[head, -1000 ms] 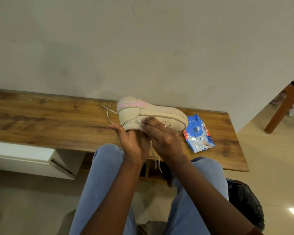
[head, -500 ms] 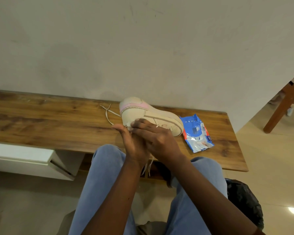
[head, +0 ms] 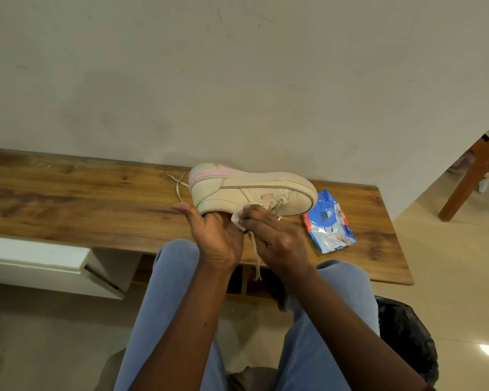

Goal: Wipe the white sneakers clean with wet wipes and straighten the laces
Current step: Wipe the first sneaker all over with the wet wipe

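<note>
Right grip pinches a crumpled wet wipe against the near side of the sneaker, while the left grip cups the shoe from below at its heel end, fingers curled under it. Sneaker sits on its side over the worktop, just beyond both grips, long axis left to right, heel left, toe right. That puts the right grip nearer the toe, with a loose lace dangling between the two and the wipes pack just beside the toe.

No wording can be read anywhere. The only print is on the blue, white and red soft plastic pack of wet wipes, just right of the cream leather sneaker with a pink heel patch. It shows small dark marks near its red edge, too blurred to make out.
</note>
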